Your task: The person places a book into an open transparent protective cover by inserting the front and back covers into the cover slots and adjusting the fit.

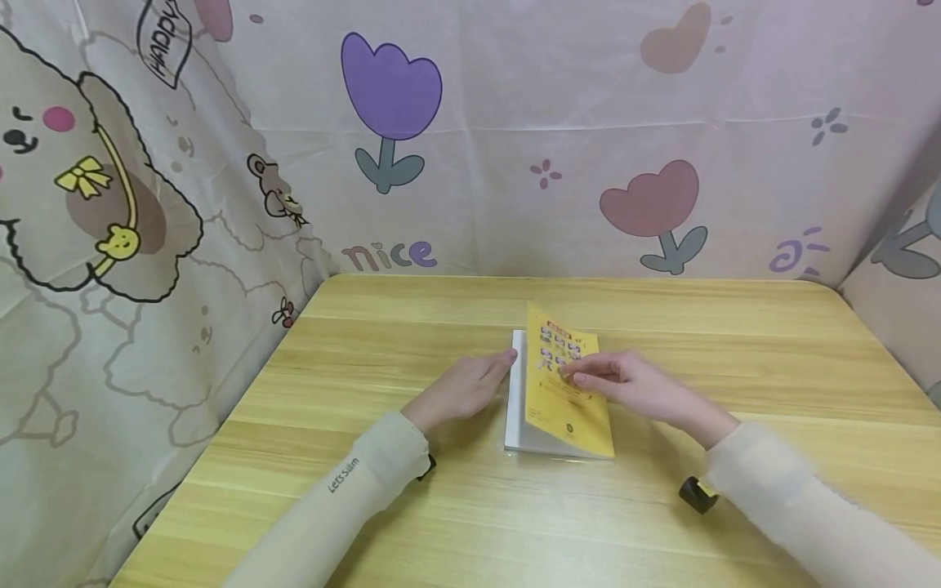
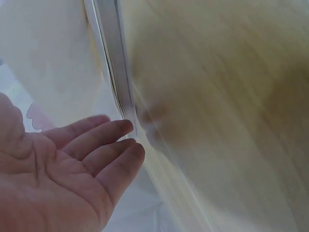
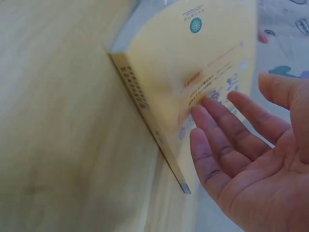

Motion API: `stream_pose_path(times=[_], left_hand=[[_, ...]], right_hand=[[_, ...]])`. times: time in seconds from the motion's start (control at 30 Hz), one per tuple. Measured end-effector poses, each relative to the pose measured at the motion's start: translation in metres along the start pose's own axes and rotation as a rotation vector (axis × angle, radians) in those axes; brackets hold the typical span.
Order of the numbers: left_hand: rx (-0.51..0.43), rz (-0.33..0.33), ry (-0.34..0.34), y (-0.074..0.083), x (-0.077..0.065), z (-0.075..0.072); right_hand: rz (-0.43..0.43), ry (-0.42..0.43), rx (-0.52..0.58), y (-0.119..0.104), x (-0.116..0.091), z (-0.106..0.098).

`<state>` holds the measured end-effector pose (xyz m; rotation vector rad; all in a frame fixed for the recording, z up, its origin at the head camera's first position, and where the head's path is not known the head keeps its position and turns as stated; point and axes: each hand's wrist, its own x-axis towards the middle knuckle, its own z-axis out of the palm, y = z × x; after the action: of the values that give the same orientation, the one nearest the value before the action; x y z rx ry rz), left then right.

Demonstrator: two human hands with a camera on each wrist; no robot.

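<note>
A thin book with a yellow cover (image 1: 562, 392) lies on the table, its cover raised at a slant over the white pages (image 1: 516, 392). Along its right side runs the printed spine (image 3: 145, 106), seen in the right wrist view. My left hand (image 1: 470, 385) is beside the book's left edge, straight fingertips at the page block (image 2: 118, 63). My right hand (image 1: 632, 382) is at the printed outer face of the cover, with its fingers loosely bent and the thumb apart from the cover in the right wrist view (image 3: 256, 150). Whether all its fingertips touch is unclear.
The wooden table (image 1: 412, 327) spreads around the book. A patterned cloth (image 1: 515, 73) hangs behind the table and along its sides. A black wrist device (image 1: 698, 495) sits at the right sleeve (image 1: 772, 474); another dark piece shows under the left sleeve (image 1: 390, 457).
</note>
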<state>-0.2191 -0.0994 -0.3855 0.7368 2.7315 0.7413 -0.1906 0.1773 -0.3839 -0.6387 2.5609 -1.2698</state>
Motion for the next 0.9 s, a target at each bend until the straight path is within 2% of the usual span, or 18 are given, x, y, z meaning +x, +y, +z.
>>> stream_pose_path(times=[0.17, 0.3, 0.43, 0.53, 0.7, 0.9], left_hand=[[-0.018, -0.011, 0.016, 0.000, 0.001, 0.000], [0.018, -0.018, 0.018, -0.003, 0.003, 0.004], [0.081, -0.009, 0.022, -0.006, 0.005, 0.009], [0.131, 0.016, 0.026, -0.006, 0.007, 0.012], [0.222, 0.058, -0.010, -0.003, 0.009, 0.016], [0.258, 0.067, -0.070, 0.003, 0.012, 0.014]], right_hand=[[-0.055, -0.034, -0.043, 0.001, 0.001, 0.009], [-0.058, -0.066, -0.089, -0.002, 0.000, 0.014], [-0.070, -0.084, -0.223, -0.004, -0.004, 0.020], [-0.113, -0.108, -0.341, -0.006, -0.008, 0.025], [-0.159, -0.116, -0.490, -0.007, -0.010, 0.029], [-0.149, -0.080, -0.527, -0.004, -0.009, 0.028]])
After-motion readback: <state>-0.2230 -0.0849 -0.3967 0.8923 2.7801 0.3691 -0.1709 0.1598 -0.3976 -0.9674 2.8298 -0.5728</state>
